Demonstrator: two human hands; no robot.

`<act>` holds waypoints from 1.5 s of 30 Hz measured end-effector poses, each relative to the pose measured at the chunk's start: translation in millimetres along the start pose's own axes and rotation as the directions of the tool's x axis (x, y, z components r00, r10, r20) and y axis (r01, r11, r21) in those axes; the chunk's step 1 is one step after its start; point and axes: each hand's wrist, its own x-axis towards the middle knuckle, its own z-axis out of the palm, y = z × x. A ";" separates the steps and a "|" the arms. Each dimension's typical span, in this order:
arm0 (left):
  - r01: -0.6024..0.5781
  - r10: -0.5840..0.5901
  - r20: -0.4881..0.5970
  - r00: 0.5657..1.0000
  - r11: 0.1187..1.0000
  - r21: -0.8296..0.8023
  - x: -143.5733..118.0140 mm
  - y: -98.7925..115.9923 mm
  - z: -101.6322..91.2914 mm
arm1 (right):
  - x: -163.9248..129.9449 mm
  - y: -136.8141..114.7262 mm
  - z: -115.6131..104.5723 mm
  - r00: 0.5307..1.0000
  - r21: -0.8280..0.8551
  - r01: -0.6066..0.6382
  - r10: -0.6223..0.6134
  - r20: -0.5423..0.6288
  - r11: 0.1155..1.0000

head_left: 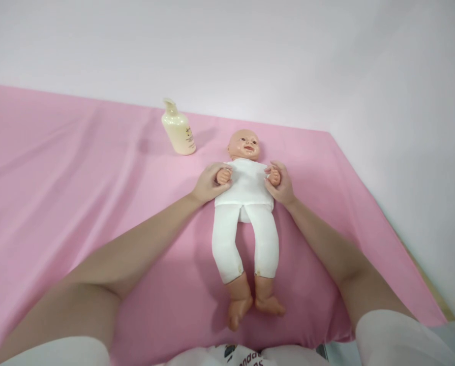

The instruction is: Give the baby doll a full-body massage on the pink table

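Doll lies face-up on the pink sheet; your left hand and right hand each clasp a doll fist. Lotion bottle stands untouched, so rubbing seems barely begun.

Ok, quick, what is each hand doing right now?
Left hand: closed around the doll's hand, at the doll lying on the pink sheet.
Right hand: closed around the doll's other hand.
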 end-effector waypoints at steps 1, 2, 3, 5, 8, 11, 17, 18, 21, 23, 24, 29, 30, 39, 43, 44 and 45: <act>0.011 -0.011 -0.003 1.000 1.000 -0.002 0.7 -1.9 1.2 | -0.4 2.2 0.9 1.000 0.001 -0.013 0.013 0.008 1.000; 0.017 -0.017 -0.007 1.000 1.000 -0.009 1.7 -4.3 2.8 | -0.7 4.7 1.8 0.999 0.002 -0.031 0.031 0.012 1.000; 0.016 -0.017 -0.015 1.000 1.000 -0.018 2.8 -7.1 4.6 | -0.8 7.3 2.9 0.999 0.004 -0.053 0.053 0.013 0.999; 0.006 -0.007 -0.040 0.999 0.999 -0.039 5.1 -12.6 7.9 | -0.5 12.4 4.8 0.995 0.000 -0.095 0.095 -0.006 0.995; 0.021 -0.024 -0.064 0.998 0.999 -0.046 6.6 -20.0 11.3 | 1.5 17.8 6.2 0.990 -0.034 -0.128 0.125 -0.061 0.991; 0.071 -0.073 -0.056 0.996 0.997 -0.031 5.0 -27.1 12.9 | 4.1 21.3 5.9 0.991 -0.093 -0.111 0.104 -0.084 0.989; 0.055 -0.056 -0.053 0.997 0.998 -0.021 2.6 -42.2 15.7 | 5.1 32.0 5.7 0.991 -0.153 -0.131 0.126 -0.042 0.979; 0.067 -0.068 -0.048 0.997 0.998 -0.017 2.5 -44.7 16.1 | 5.0 33.7 5.5 0.990 -0.153 -0.139 0.135 -0.039 0.978; 0.150 -0.150 -0.021 0.988 0.989 0.009 2.2 -51.4 16.6 | 4.7 36.7 3.5 0.983 -0.143 -0.181 0.180 -0.021 0.973; 0.197 -0.198 0.000 0.980 0.979 0.046 2.0 -54.4 16.2 | 4.5 37.9 1.3 0.972 -0.141 -0.234 0.234 -0.017 0.962; 0.213 -0.214 0.008 0.977 0.975 0.069 2.0 -55.3 15.8 | 4.3 38.4 0.2 0.965 -0.141 -0.261 0.261 -0.019 0.955; 0.304 -0.307 0.007 0.952 0.944 0.129 1.2 -55.7 14.6 | 2.5 40.7 -2.6 0.951 -0.104 -0.309 0.309 -0.019 0.945; 0.307 -0.308 -0.007 0.951 0.945 0.111 0.7 -55.4 14.7 | 2.0 40.7 -2.6 0.949 -0.099 -0.315 0.315 -0.017 0.944; 0.223 -0.229 -0.164 0.960 0.973 -0.051 0.8 -47.4 14.1 | 3.5 32.2 -0.8 0.944 -0.055 -0.317 0.310 -0.112 0.947; 0.121 -0.129 -0.194 0.972 0.991 -0.052 1.7 -35.1 12.1 | 6.2 22.9 -0.8 0.975 -0.009 -0.166 0.162 -0.153 0.986; 0.089 -0.096 -0.183 0.978 0.995 -0.044 1.6 -30.8 11.2 | 6.1 20.4 -0.6 0.979 -0.001 -0.125 0.123 -0.164 0.992; 0.059 -0.063 -0.158 0.985 0.998 -0.030 1.5 -26.2 10.0 | 5.6 18.1 -0.3 0.981 0.006 -0.093 0.093 -0.170 0.996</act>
